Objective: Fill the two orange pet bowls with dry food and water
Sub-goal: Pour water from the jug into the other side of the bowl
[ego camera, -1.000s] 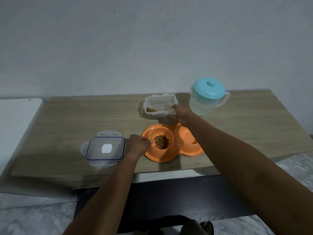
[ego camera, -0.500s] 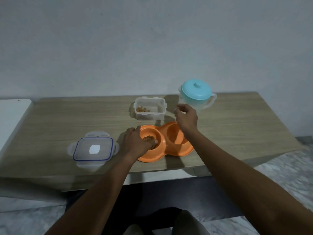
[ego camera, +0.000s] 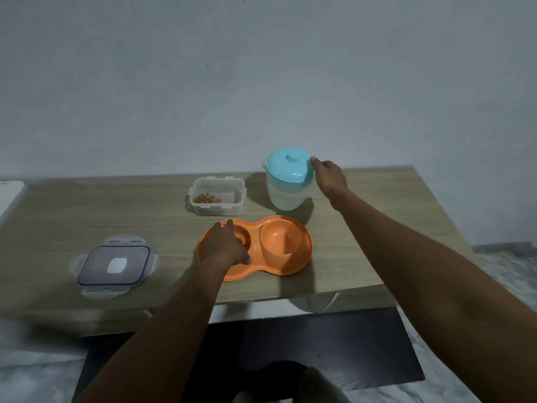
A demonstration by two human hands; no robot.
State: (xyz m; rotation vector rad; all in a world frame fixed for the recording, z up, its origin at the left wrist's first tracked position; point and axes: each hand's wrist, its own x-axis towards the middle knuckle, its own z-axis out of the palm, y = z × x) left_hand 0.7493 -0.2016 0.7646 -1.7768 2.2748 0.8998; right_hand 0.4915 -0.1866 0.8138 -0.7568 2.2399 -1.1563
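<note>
- Orange double bowl (ego camera: 286, 261) sits near the front edge of the wooden table (ego camera: 87, 210).
- Left hand (ego camera: 223, 247) covers the left well: fingers bent over the far rim, thumb on the near rim, gripping the dish. A little kibble (ego camera: 243, 242) shows past the knuckles.
- Right well (ego camera: 280, 239) looks dry.
- Pitcher (ego camera: 286, 196) with teal lid (ego camera: 290, 167) at the dish's 1 o'clock.
- Right hand (ego camera: 329, 177) at the pitcher's 3 o'clock, fingertip on the lid edge. Can't tell if it's clamped; the hand hides that side.
- Clear food tub (ego camera: 216, 206) at 11 o'clock, tub lid (ego camera: 114, 264) at 9 o'clock.
</note>
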